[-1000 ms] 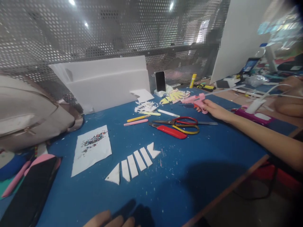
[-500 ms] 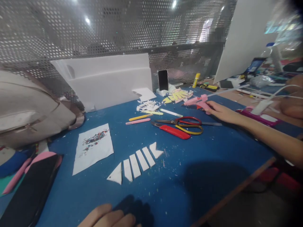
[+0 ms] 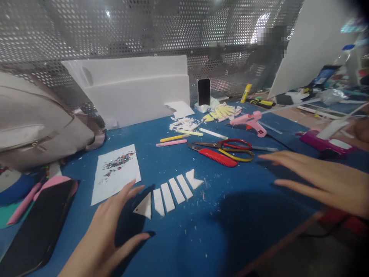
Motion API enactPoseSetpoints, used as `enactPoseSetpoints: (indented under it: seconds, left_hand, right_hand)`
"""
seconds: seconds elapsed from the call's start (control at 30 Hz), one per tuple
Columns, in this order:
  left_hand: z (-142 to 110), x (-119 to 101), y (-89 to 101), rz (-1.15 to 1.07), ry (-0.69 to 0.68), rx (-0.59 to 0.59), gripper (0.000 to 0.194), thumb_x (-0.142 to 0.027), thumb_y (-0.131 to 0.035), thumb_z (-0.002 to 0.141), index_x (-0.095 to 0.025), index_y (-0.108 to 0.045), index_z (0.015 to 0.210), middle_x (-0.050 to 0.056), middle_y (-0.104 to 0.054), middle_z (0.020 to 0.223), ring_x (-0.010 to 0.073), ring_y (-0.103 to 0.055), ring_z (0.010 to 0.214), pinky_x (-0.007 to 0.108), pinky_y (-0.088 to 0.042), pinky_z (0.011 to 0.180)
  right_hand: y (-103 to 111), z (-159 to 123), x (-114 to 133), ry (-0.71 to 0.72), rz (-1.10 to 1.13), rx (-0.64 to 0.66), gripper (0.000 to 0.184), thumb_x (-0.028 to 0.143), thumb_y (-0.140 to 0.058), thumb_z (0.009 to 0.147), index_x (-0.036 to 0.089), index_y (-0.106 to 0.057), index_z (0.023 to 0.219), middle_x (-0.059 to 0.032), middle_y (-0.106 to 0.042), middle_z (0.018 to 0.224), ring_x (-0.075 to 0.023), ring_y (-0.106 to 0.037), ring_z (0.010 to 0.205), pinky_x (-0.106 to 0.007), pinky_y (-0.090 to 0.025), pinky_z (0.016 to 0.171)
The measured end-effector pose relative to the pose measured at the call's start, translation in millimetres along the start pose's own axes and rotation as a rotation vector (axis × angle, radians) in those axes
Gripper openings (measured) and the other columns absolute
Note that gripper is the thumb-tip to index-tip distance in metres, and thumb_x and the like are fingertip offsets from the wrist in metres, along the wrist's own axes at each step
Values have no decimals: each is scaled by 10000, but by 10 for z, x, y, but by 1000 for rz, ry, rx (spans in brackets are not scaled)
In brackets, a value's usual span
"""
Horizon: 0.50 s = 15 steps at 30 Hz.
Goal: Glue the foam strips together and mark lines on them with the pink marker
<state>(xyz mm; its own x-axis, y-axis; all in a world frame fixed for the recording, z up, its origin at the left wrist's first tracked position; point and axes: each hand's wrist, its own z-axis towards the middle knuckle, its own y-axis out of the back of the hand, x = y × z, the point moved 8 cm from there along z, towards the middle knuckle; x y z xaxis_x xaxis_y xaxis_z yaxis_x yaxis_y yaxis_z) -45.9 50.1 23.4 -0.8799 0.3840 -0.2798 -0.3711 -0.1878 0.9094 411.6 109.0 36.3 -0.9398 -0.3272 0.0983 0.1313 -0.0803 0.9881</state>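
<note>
White foam pieces lie in a fish shape on the blue table: a triangular head point(image 3: 145, 206) with a small dark hole or dot, several strips point(image 3: 176, 190) and a notched tail point(image 3: 193, 179). My left hand point(image 3: 106, 223) is open beside the head, thumb and fingers spread around its left side, holding nothing. Over the table at the right, my right hand point(image 3: 314, 177) is open and empty, fingers stretched toward the scissors point(image 3: 235, 148). The pink glue gun point(image 3: 250, 122) lies on the table beyond it. A red box cutter point(image 3: 218, 157) rests against the scissors.
Left of the fish, a white paper sheet point(image 3: 98, 191) bears colourful bits. A dark phone point(image 3: 37, 227) and a beige bag point(image 3: 40, 123) occupy the left side. Markers point(image 3: 172, 142), white scraps point(image 3: 184, 124) and a magenta power strip point(image 3: 325, 143) lie farther back.
My right hand has let go of the glue gun, now lying on the table, and drawn back toward me. My left hand has come up from the bottom edge and spread beside the fish head.
</note>
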Motion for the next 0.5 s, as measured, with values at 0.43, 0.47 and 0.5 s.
enactPoseSetpoints:
  seconds: [0.43,0.47,0.5]
  left_hand:
    - [237,-3,-142,-206,78,60,871,-505,-592,874,-315,-82,1553,97,-682,1230,320,-600,1187,541,-479,972]
    - [251,-24,-138,-199,70,58,883,-513,-598,869,-309,-82,1555,100,-683,1226,320,-606,1170,531,-489,956]
    - [266,-51,-133,-186,57,54,905,-529,-610,858,-302,-85,1558,103,-685,1220,322,-613,1149,523,-501,937]
  right_hand:
    - [-438,879,1861,570,560,240,951,490,-756,767,227,-259,1533,-143,-377,1521,-309,-370,1379,-496,-348,1117]
    - [-444,902,1935,603,572,243,953,489,-763,760,230,-266,1530,-142,-411,1493,-308,-389,1351,-494,-357,1099]
    - [-449,916,2001,636,582,249,952,488,-765,758,233,-268,1529,-139,-435,1471,-306,-397,1332,-491,-359,1087]
